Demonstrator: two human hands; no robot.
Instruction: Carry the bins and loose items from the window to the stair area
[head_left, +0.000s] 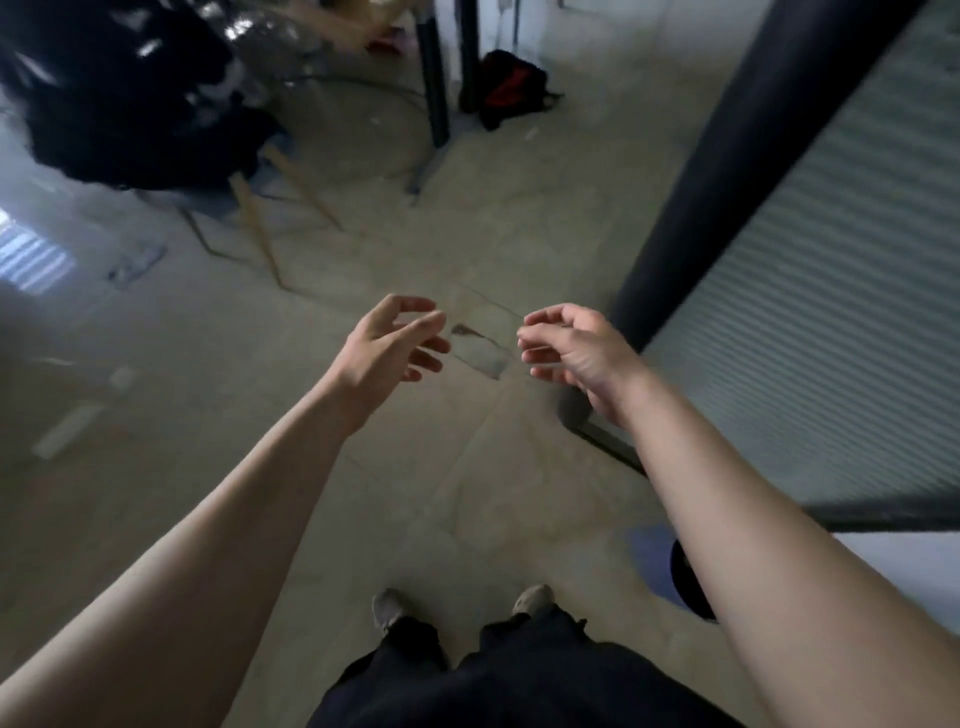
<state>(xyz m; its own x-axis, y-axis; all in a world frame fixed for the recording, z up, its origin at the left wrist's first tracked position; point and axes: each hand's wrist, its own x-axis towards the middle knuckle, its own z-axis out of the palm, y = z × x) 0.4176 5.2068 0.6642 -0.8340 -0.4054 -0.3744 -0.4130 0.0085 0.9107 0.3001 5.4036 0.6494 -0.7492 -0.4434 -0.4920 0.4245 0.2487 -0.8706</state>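
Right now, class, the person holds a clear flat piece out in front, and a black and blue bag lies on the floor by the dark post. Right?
The bag is black and red, not blue; the head view shows it. The clear flat piece and dark post are as stated.

A single wide-angle view, worn on the person's head, looks steeply down and a little forward over the grey concrete floor (467, 493). The person's own grey shoes (387, 608) sit at bottom centre, so the lens is almost straight above the feet. Both bare forearms run up from the lower corners, with the left hand (395, 338) and right hand (571, 348) close below the lens at mid-frame. Blur softens the upper left, where a dark bulky heap (130, 104) seems to lie.
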